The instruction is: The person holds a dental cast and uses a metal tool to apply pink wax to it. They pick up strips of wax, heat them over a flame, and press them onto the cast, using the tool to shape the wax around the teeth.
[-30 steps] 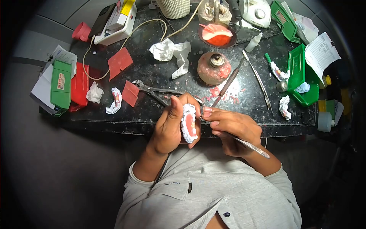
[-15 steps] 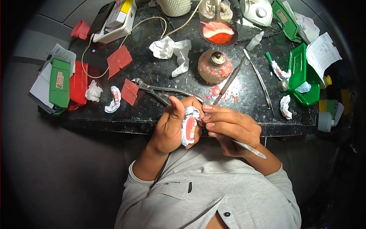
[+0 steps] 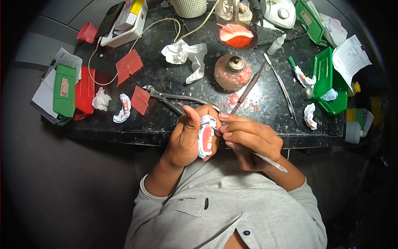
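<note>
In my left hand (image 3: 184, 139) rests a white plaster dental cast (image 3: 202, 151) with pink wax (image 3: 207, 136) and a few tooth-coloured pieces along its right side. My fingers close around it from behind, with the thumb raised at the left. My right hand (image 3: 255, 139) pinches a slim metal wax carver (image 3: 271, 162). Its near tip meets the cast's upper right edge, though my fingertips partly cover the contact. The carver's broad, flat end sticks out below my right palm.
Beyond my hands stand a spirit burner (image 3: 233, 72) smeared with pink wax and a pan of red wax (image 3: 236, 36). Pliers (image 3: 174, 97), pink wax sheets (image 3: 140, 99), a wax knife (image 3: 251, 88) and a long metal tool (image 3: 282, 85) lie about. Green boxes (image 3: 325, 83) flank the right side.
Both hands and the cast hold nearly the same place. My right hand and the carver have shifted very slightly left.
</note>
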The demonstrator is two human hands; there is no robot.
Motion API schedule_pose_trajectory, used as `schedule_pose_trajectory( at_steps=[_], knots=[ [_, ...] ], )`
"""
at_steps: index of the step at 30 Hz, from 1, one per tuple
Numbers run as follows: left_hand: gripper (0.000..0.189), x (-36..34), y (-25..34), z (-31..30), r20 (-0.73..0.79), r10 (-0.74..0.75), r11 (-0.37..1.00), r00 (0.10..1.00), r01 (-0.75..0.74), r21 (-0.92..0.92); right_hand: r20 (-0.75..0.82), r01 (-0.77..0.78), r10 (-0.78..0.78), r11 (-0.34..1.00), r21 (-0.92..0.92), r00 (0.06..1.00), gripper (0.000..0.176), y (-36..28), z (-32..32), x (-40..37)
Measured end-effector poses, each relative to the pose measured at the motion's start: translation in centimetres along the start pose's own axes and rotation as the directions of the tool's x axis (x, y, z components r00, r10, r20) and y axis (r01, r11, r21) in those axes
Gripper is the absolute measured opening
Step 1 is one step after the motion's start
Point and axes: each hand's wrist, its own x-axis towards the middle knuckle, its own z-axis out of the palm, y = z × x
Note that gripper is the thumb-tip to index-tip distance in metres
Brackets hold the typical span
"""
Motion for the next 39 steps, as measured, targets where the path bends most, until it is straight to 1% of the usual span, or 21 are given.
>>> schedule_pose_trajectory(
  at_steps=[2, 4, 11, 13, 15, 17, 18, 20, 21, 23, 24, 25, 26, 30, 32, 33, 35, 36, 37, 38, 39],
  knots=[
    [0.078, 0.0, -0.2, 0.0, -0.004, 0.022, 1.0, 1.0, -0.022, 0.0, -0.01, 0.002, -0.002, 1.0, 0.011, 1.0, 0.026, 0.0, 0.1, 0.1],
    [0.079, 0.1, -0.3, 0.2, -0.013, 0.025, 1.0, 1.0, -0.025, -0.003, -0.016, 0.017, -0.017, 1.0, 0.02, 1.0, 0.021, -0.2, 0.1, 0.3],
    [0.078, 0.3, -0.3, 0.3, -0.018, 0.045, 0.999, 0.999, -0.045, 0.009, -0.005, 0.033, -0.032, 0.999, 0.022, 0.999, 0.022, -0.1, 0.0, 0.1],
    [0.078, 0.4, -0.5, 0.1, 0.002, 0.059, 0.998, 0.998, -0.059, -0.011, -0.037, -0.007, 0.008, 0.999, 0.035, 0.999, 0.028, -0.2, -0.1, -0.1],
    [0.077, 0.4, -0.6, 0.1, 0.021, 0.075, 0.997, 0.997, -0.075, -0.031, -0.047, -0.025, 0.027, 0.999, 0.042, 0.999, 0.029, -0.3, -0.2, -0.3],
    [0.076, 0.4, -0.7, 0.3, -0.035, 0.063, 0.997, 0.997, -0.064, -0.04, -0.057, -0.041, 0.044, 0.998, 0.048, 0.997, 0.03, -0.3, -0.2, -0.3],
    [0.076, 0.4, -0.6, 0.4, -0.035, 0.064, 0.997, 0.997, -0.065, -0.04, -0.048, -0.032, 0.034, 0.998, 0.046, 0.998, 0.029, -0.3, -0.2, -0.3],
    [0.076, 0.3, -0.3, 0.5, -0.041, 0.015, 0.992, 0.999, -0.02, -0.121, -0.038, -0.022, 0.024, 0.999, 0.044, 0.999, 0.029, -0.2, -0.3, -0.3],
    [0.076, 0.3, -0.3, 0.5, -0.042, 0.016, 0.992, 0.999, -0.021, -0.121, -0.022, -0.002, 0.003, 1.0, 0.031, 1.0, 0.029, -0.1, -0.3, -0.4],
    [0.075, 0.4, -0.3, 0.4, 0.006, -0.013, 0.965, 1.0, 0.014, -0.261, -0.005, 0.018, -0.018, 1.0, 0.019, 1.0, 0.029, -0.1, -0.3, -0.2],
    [0.075, 0.3, -0.4, 0.2, 0.007, -0.013, 0.965, 1.0, 0.014, -0.262, -0.003, 0.031, -0.031, 0.999, 0.012, 1.0, 0.025, -0.2, -0.3, 0.1],
    [0.077, 0.3, -0.6, -0.1, 0.048, -0.018, 0.947, 0.999, 0.032, -0.319, -0.001, 0.043, -0.043, 0.999, 0.006, 0.999, 0.021, -0.3, -0.3, 0.3],
    [0.079, 0.3, -0.8, -0.3, 0.09, -0.02, 0.926, 0.996, 0.052, -0.375, 0.0, 0.043, -0.043, 0.999, 0.006, 0.999, 0.021, -0.3, -0.3, 0.3],
    [0.079, 0.3, -1.0, -0.3, 0.112, -0.006, 0.903, 0.994, 0.053, -0.427, 0.006, 0.034, -0.034, 0.999, 0.004, 0.999, 0.023, -0.4, -0.3, 0.3],
    [0.078, 0.3, -1.2, -0.6, 0.193, 0.0, 0.861, 0.981, 0.099, -0.499, 0.006, 0.033, -0.033, 0.999, 0.003, 0.999, 0.023, -0.4, -0.3, 0.3],
    [0.078, 0.3, -1.2, -0.6, 0.193, 0.0, 0.861, 0.981, 0.098, -0.498, 0.007, 0.043, -0.043, 0.999, -0.015, 0.999, 0.021, -0.3, -0.3, 0.1],
    [0.079, 0.2, -1.0, -0.4, 0.208, -0.094, 0.743, 0.974, 0.207, -0.637, 0.006, 0.055, -0.055, 0.998, -0.032, 0.998, 0.019, -0.1, -0.2, 0.0],
    [0.079, 0.2, -0.8, -0.2, 0.208, -0.093, 0.743, 0.974, 0.207, -0.636, -0.044, 0.069, -0.072, 0.996, -0.052, 0.996, 0.016, 0.0, -0.1, 0.0],
    [0.079, 0.2, -0.5, 0.1, 0.181, -0.123, 0.761, 0.976, 0.21, -0.614, -0.094, 0.083, -0.09, 0.994, -0.073, 0.991, 0.014, 0.1, -0.1, 0.0],
    [0.08, 0.3, -0.3, 0.3, 0.153, -0.151, 0.779, 0.977, 0.213, -0.59, -0.095, 0.085, -0.092, 0.994, -0.074, 0.991, 0.014, 0.1, -0.2, -0.2],
    [0.08, 0.2, -0.4, 0.1, 0.153, -0.15, 0.78, 0.977, 0.212, -0.588, -0.142, 0.055, -0.065, 0.996, -0.069, 0.988, 0.019, 0.0, -0.5, -0.5]
  ],
)
